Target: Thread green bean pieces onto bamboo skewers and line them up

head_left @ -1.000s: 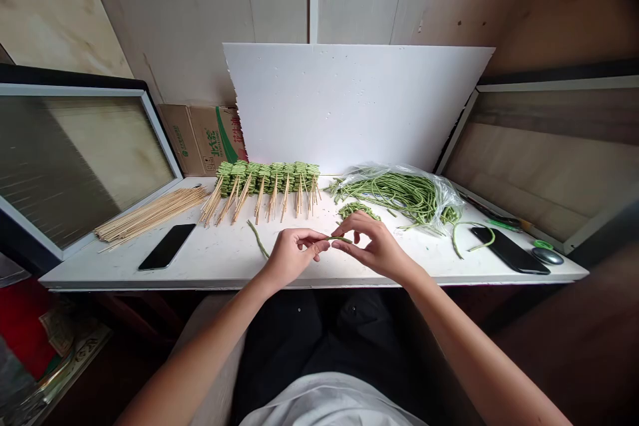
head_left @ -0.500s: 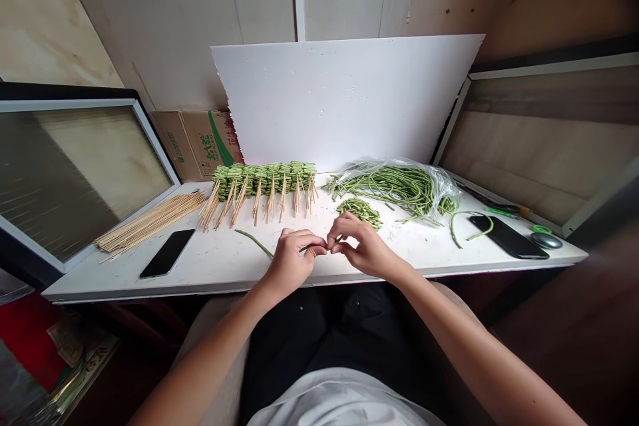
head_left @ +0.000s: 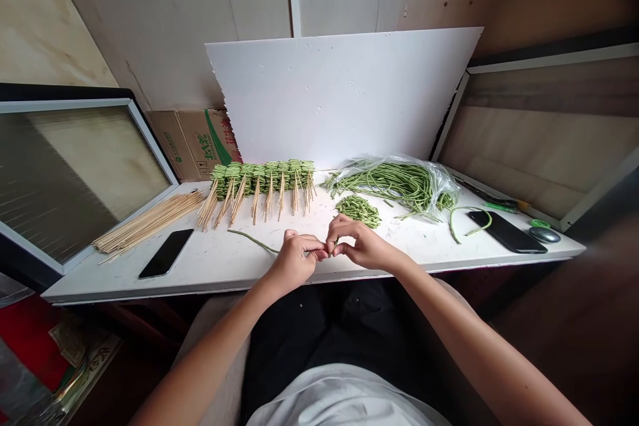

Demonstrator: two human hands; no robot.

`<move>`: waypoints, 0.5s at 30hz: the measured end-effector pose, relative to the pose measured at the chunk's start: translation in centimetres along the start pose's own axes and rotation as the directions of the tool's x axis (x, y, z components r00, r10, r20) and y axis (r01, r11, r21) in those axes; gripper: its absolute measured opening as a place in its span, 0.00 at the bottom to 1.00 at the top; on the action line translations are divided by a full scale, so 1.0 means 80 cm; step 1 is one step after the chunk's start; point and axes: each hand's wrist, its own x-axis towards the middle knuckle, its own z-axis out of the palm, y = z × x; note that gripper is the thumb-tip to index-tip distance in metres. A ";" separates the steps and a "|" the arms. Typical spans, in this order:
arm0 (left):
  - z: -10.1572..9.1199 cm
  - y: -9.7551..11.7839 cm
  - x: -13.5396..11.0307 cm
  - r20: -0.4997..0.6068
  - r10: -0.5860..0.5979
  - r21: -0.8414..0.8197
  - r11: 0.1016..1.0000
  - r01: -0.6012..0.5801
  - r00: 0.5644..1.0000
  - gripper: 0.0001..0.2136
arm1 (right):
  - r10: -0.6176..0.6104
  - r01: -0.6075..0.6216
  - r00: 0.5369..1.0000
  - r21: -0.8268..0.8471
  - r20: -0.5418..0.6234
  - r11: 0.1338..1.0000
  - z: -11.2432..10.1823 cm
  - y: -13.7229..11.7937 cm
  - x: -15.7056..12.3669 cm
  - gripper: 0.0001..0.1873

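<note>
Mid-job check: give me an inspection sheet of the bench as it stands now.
Surface: white table, lightly flecked.
Job's things: long bean, tail trailing left; cut bean pile; bagged beans; finished skewers; bare sticks.
Clutter: left phone, right phone, grey oval thing.
Hands: left hand and right hand pinch the long bean together.
Cables: nothing seen.
Surroundings: foam board, cardboard box, glazed frames both sides.
</note>
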 end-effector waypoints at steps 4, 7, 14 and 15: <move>-0.014 -0.001 0.004 -0.109 0.014 0.026 1.000 -0.011 0.994 0.11 | -0.128 0.098 0.977 -0.177 -0.168 0.979 0.004 -0.009 0.004 0.03; -0.020 0.005 0.003 -0.113 0.056 0.062 0.997 -0.049 0.992 0.10 | -0.193 0.137 0.959 -0.256 -0.207 0.957 0.008 -0.014 0.005 0.03; -0.016 0.011 -0.002 -0.106 0.144 0.099 0.986 -0.134 0.984 0.14 | -0.108 0.099 0.956 -0.046 -0.272 0.994 0.025 -0.004 0.003 0.09; -0.015 0.010 -0.002 -0.111 0.139 0.067 0.989 -0.132 0.984 0.14 | -0.067 0.075 0.953 0.016 -0.294 0.997 0.028 -0.001 0.003 0.11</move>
